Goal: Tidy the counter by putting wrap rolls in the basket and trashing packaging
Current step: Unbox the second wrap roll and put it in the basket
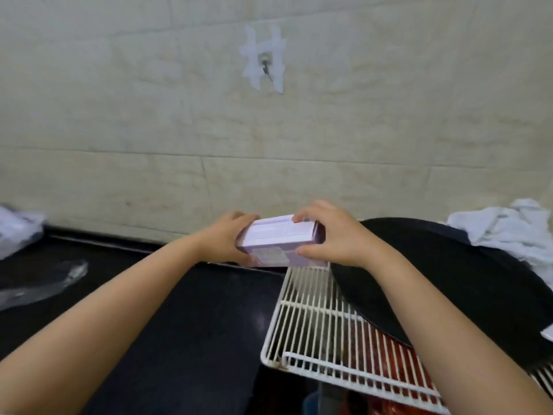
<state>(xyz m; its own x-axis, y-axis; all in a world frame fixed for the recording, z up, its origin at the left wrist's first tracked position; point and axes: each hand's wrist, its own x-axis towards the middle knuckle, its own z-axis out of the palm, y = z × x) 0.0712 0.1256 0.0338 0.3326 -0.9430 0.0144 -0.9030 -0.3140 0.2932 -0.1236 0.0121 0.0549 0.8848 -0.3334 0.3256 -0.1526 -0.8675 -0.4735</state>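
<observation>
A pale purple and white cardboard box (279, 239) with printed panels is held just above the black counter (185, 319), close to the tiled wall. My left hand (227, 238) grips its left end. My right hand (332, 235) grips its right end, fingers over the top edge and thumb on the front face. A crumpled piece of clear plastic wrap (45, 284) lies on the counter at the left. No basket or bin is in view.
A white wire rack (317, 330) lies at the right with a large black round pan (466, 283) resting on it. White crumpled plastic or cloth (508, 226) sits at the far right, another white bag (16, 229) at the far left. A hook (264, 65) is stuck on the wall.
</observation>
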